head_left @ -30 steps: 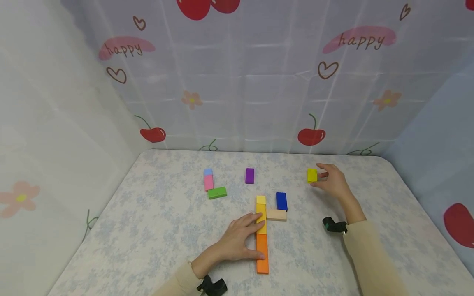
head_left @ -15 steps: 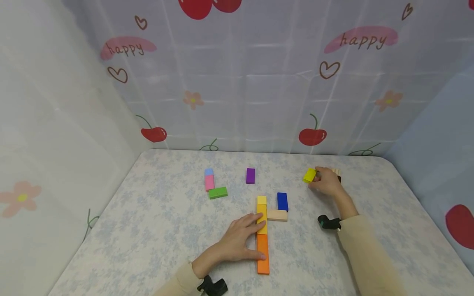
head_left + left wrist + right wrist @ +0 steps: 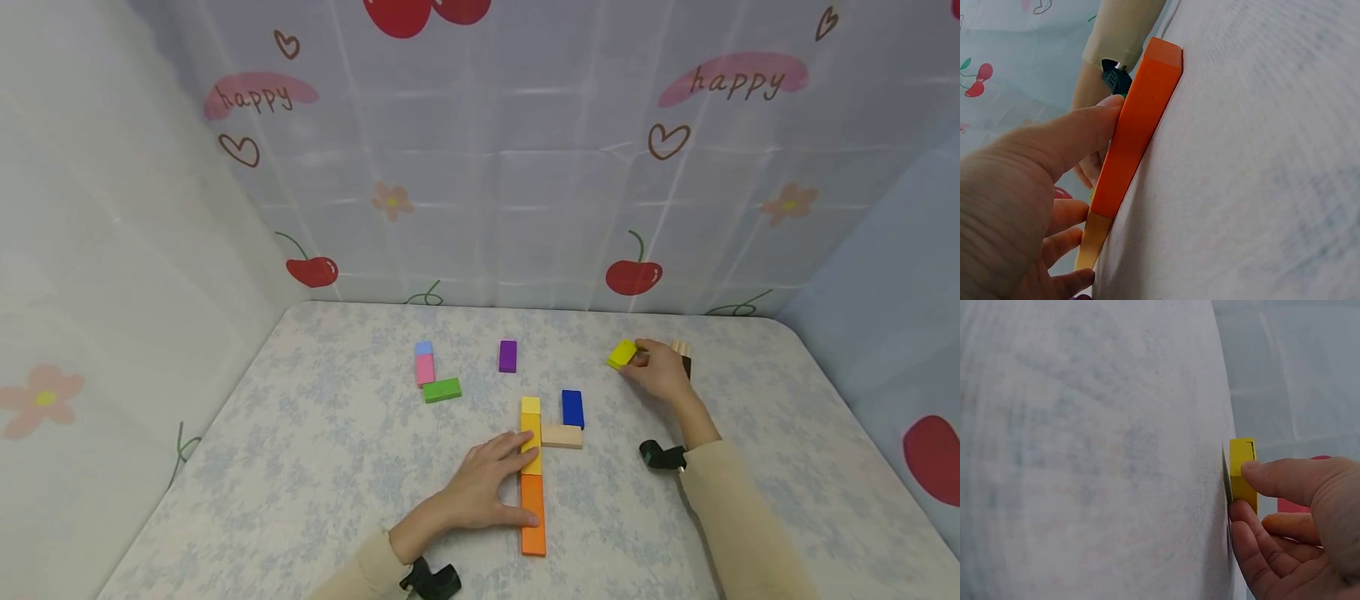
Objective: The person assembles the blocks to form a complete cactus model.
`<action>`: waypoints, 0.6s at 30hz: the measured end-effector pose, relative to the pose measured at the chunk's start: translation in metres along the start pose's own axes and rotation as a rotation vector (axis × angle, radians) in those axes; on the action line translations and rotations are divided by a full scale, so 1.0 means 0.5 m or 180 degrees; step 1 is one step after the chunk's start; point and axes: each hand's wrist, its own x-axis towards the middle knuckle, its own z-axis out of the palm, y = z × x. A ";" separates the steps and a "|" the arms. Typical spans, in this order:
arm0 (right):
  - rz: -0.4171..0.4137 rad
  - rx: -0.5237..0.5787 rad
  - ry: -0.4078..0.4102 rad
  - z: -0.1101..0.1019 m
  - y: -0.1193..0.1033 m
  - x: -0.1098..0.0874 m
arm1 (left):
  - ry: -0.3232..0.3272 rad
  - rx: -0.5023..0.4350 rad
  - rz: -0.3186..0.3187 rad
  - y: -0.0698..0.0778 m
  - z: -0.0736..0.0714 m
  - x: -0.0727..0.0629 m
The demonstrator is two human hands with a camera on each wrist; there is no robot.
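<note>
A bright yellow block (image 3: 622, 354) is pinched between the thumb and fingers of my right hand (image 3: 658, 371), near the table's back right. In the right wrist view the thumb lies on the yellow block's (image 3: 1243, 472) face, close over the tabletop. My left hand (image 3: 480, 483) rests with spread fingers on a straight row of flat blocks. Its thumb touches the orange block (image 3: 533, 542); its fingertips lie on the amber block (image 3: 530, 427). A small pale yellow block (image 3: 530, 405) ends the row. A plain wooden block (image 3: 562, 437) abuts the row's right side, with a dark blue block (image 3: 572, 408) standing off its far edge.
At the back left lie a light blue block (image 3: 424, 347), a pink block (image 3: 424, 370) and a green block (image 3: 442, 390). A purple block (image 3: 507, 357) lies at the back middle. Behind my right hand, a black piece (image 3: 687, 367) and pale wooden pieces (image 3: 680, 347) show partly.
My right hand has taken hold of the yellow block and moved it slightly left, turning it askew. The pieces behind that hand have come into view. My left hand stays put.
</note>
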 end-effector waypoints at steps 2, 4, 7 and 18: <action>-0.0055 0.0056 0.0007 0.000 -0.005 -0.003 | 0.0013 0.0016 0.0020 -0.001 0.001 0.000; -0.0111 0.0121 -0.0013 0.000 -0.011 -0.004 | 0.0011 0.0004 0.0023 -0.001 0.000 0.000; -0.0260 0.0171 -0.0065 0.004 -0.020 -0.005 | 0.0005 -0.0011 0.0011 -0.001 0.000 -0.001; -0.0922 0.0305 -0.0396 0.026 -0.053 -0.014 | -0.0008 0.0025 -0.0017 0.001 0.000 0.001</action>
